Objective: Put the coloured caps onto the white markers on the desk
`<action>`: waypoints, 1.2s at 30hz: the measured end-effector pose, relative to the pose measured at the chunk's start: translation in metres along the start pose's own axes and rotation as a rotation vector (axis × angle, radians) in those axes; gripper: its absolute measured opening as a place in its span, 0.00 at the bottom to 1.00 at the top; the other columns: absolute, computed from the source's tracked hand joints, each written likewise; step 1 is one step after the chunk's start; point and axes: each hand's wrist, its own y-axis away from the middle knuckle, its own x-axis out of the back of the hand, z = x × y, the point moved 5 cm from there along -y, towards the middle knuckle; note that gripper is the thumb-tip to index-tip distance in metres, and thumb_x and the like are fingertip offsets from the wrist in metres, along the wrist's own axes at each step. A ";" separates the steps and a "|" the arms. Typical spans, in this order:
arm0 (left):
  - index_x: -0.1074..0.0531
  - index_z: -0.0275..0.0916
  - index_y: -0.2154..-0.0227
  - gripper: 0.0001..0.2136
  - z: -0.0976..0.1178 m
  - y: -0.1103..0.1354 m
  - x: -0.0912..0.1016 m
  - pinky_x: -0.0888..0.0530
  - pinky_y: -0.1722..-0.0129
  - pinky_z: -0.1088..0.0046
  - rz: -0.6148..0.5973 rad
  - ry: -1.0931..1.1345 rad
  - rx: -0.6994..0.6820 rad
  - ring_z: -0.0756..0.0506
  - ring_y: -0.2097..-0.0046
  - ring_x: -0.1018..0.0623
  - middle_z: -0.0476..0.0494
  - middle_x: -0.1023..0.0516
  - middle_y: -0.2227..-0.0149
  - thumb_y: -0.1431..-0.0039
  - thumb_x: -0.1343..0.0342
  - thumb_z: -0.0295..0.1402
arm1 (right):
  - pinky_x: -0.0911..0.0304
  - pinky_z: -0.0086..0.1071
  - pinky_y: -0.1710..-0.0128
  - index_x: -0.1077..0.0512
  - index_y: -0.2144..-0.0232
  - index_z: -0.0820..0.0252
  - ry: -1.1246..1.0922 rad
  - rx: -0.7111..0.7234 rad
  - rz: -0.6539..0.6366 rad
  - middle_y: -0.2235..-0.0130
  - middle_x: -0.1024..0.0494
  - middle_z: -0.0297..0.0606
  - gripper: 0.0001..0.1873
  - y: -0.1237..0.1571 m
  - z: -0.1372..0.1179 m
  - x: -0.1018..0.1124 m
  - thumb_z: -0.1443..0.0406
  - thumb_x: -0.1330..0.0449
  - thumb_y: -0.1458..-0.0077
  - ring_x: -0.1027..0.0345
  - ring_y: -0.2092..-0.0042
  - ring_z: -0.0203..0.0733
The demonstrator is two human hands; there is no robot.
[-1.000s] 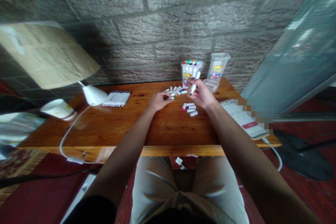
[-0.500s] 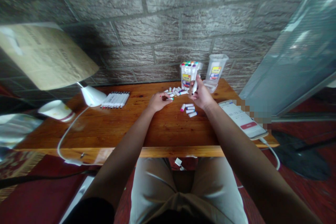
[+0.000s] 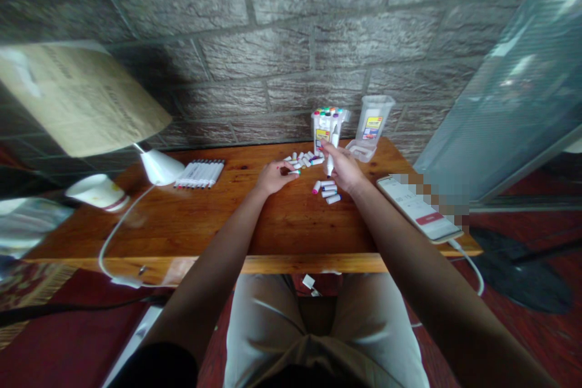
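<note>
Head view: busy at the far side of the tabletop (image 3: pixel 254 218).
Right hand (image 3: pixel 343 171) wrapped around a white marker (image 3: pixel 331 154), tip down, just above loose caps (image 3: pixel 328 189). Left hand (image 3: pixel 271 177) pinching a small cap (image 3: pixel 293 172) near the pile (image 3: pixel 304 159). Could smear ink on wood with the tip dipped too low; could send round caps rolling with one bump.
</note>
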 end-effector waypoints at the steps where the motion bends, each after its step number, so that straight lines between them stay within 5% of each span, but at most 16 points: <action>1: 0.19 0.38 0.65 0.14 0.000 0.000 0.000 0.30 0.65 0.71 0.000 0.001 0.002 0.47 0.67 0.24 0.45 0.18 0.67 0.50 0.34 0.42 | 0.57 0.28 0.82 0.37 0.73 0.55 0.010 0.004 0.019 0.83 0.41 0.25 0.28 0.001 0.002 -0.001 0.40 0.34 0.55 0.49 0.81 0.31; 4: 0.19 0.39 0.65 0.14 0.001 0.000 0.000 0.29 0.65 0.71 0.001 -0.005 0.008 0.46 0.67 0.23 0.45 0.18 0.67 0.50 0.34 0.42 | 0.56 0.26 0.83 0.35 0.75 0.56 0.005 0.031 0.054 0.82 0.39 0.25 0.26 0.006 0.003 -0.007 0.44 0.30 0.58 0.48 0.81 0.30; 9: 0.20 0.38 0.65 0.12 0.003 0.001 0.002 0.28 0.63 0.69 -0.007 -0.008 0.007 0.45 0.66 0.22 0.44 0.18 0.67 0.50 0.34 0.41 | 0.65 0.26 0.85 0.36 0.81 0.58 -0.011 0.033 -0.100 0.85 0.44 0.23 0.27 0.013 0.003 -0.027 0.46 0.29 0.59 0.57 0.84 0.26; 16: 0.20 0.38 0.66 0.11 0.004 0.000 0.002 0.27 0.59 0.68 -0.016 0.013 -0.024 0.43 0.62 0.21 0.43 0.17 0.65 0.50 0.34 0.38 | 0.60 0.26 0.86 0.30 0.78 0.60 -0.002 0.011 -0.249 0.86 0.41 0.24 0.22 0.019 0.007 -0.039 0.48 0.31 0.55 0.56 0.84 0.26; 36: 0.20 0.38 0.65 0.13 0.004 0.000 0.001 0.29 0.64 0.70 -0.015 -0.005 -0.009 0.46 0.68 0.23 0.45 0.18 0.68 0.50 0.35 0.41 | 0.62 0.25 0.85 0.31 0.81 0.60 -0.002 0.055 -0.036 0.84 0.41 0.26 0.22 0.008 0.009 -0.024 0.50 0.28 0.60 0.54 0.83 0.26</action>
